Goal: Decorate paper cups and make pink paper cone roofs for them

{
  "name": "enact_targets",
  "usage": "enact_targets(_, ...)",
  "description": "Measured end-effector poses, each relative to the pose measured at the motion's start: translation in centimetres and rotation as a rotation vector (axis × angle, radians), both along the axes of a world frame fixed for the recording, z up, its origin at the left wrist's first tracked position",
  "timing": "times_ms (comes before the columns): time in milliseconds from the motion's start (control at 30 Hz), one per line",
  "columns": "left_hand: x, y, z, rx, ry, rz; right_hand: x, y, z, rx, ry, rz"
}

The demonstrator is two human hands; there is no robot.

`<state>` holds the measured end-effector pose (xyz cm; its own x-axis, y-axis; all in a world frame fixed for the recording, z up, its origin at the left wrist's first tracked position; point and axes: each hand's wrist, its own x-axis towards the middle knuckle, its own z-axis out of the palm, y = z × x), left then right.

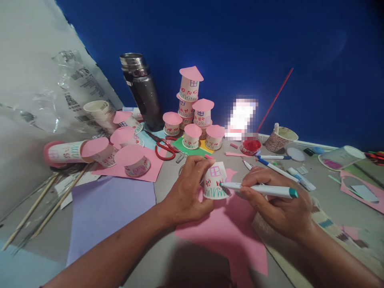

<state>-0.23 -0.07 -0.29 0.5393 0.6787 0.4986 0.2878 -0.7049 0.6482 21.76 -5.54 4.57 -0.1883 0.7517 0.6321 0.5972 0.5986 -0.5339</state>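
My left hand (190,192) grips a small white paper cup (215,182) turned upside down, its fingers around the left side. A purple window, red flowers and green grass strokes are drawn on the cup. In my right hand (277,200) is a white marker (261,189) with a green end, held like a pen. Its tip meets the cup's wall by the red flowers, or is very close to it. Beneath both hands lies a sheet of pink paper (222,236).
Pink-roofed cup houses (190,86) are stacked at the back beside a dark flask (144,92). Red-handled scissors (165,148) lie before them. More cups (102,152) and purple paper (114,212) are at left. A patterned cup (280,138) and several markers (277,168) sit at right.
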Motion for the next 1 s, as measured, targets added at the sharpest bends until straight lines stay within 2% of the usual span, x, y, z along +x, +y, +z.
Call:
enact_targets(233,0.0,0.0,0.0,-0.01,0.008,0.006,0.1,-0.1,-0.3,-0.014,0.04,-0.009)
enact_targets(433,0.1,0.2,-0.4,-0.045,-0.038,0.008,1.0,-0.2,-0.9,0.047,0.16,-0.234)
enact_targets(567,0.1,0.2,-0.8,-0.186,-0.094,0.007,1.6,0.1,-1.2,-0.019,0.269,-0.277)
enact_targets(767,0.1,0.0,-0.9,-0.362,-0.203,-0.015,2.1,1.0,-1.5,-0.157,0.568,-0.25)
enact_targets(867,0.2,-0.1,-0.8,-0.559,-0.314,-0.07,2.1,1.4,-1.5,-0.186,0.669,-0.24)
enact_targets(1000,0.5,0.0,0.0,-0.839,-0.468,-0.126,2.1,1.3,-1.4,-0.237,0.682,-0.17)
